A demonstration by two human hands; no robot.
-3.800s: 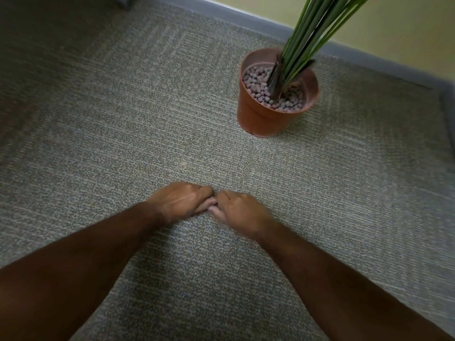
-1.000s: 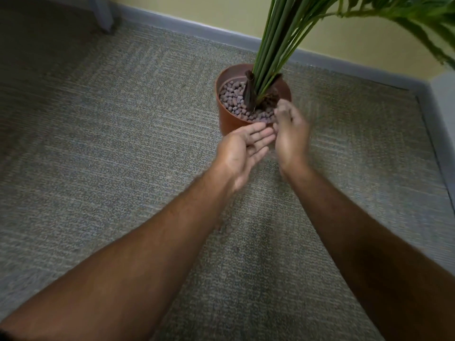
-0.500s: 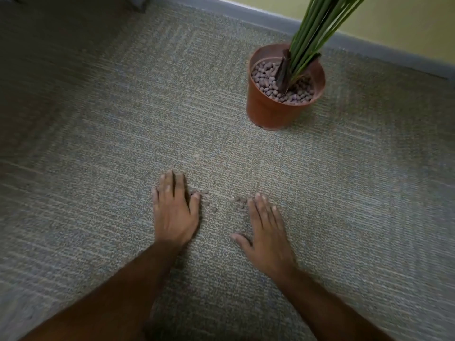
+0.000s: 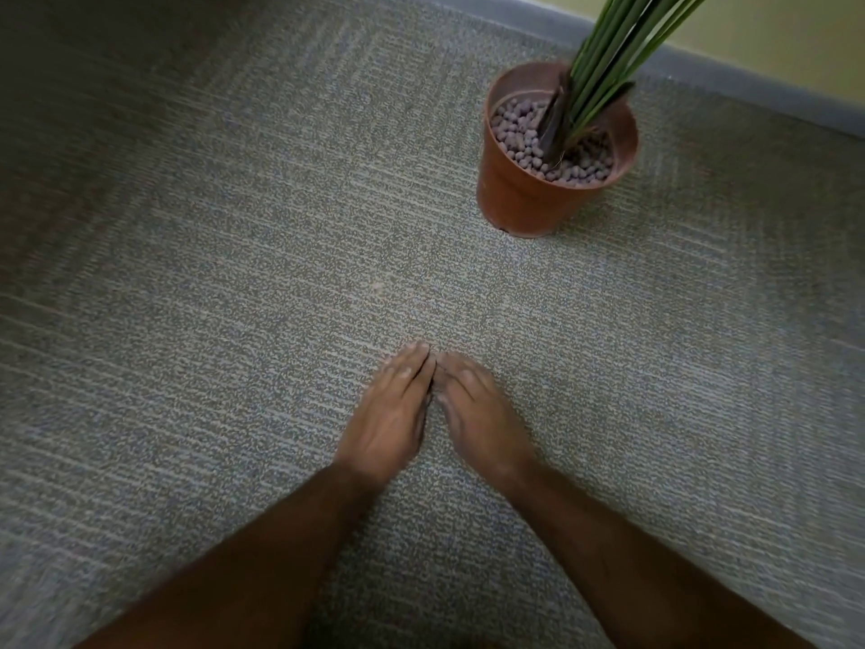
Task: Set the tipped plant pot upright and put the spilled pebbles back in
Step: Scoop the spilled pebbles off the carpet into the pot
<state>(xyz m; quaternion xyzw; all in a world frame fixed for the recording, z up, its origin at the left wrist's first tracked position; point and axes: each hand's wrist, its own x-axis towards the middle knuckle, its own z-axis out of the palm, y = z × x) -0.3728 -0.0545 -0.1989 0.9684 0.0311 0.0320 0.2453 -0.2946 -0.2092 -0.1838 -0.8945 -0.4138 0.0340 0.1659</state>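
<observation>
Pot [image 4: 524, 199] stands upright, well beyond both hands' [image 4: 435, 409] joined grip

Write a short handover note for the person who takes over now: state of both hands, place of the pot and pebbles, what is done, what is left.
Left hand and right hand: both palm-down on the carpet, fingertips touching, cupped together; whatever lies under them is hidden.
Pot: upright near the wall, apart from the hands, plant in it.
Pebbles: many in the pot; no loose ones visible on the carpet.
Done: pot upright.
Left: probably lift what the hands gathered into the pot, then check the carpet.
</observation>
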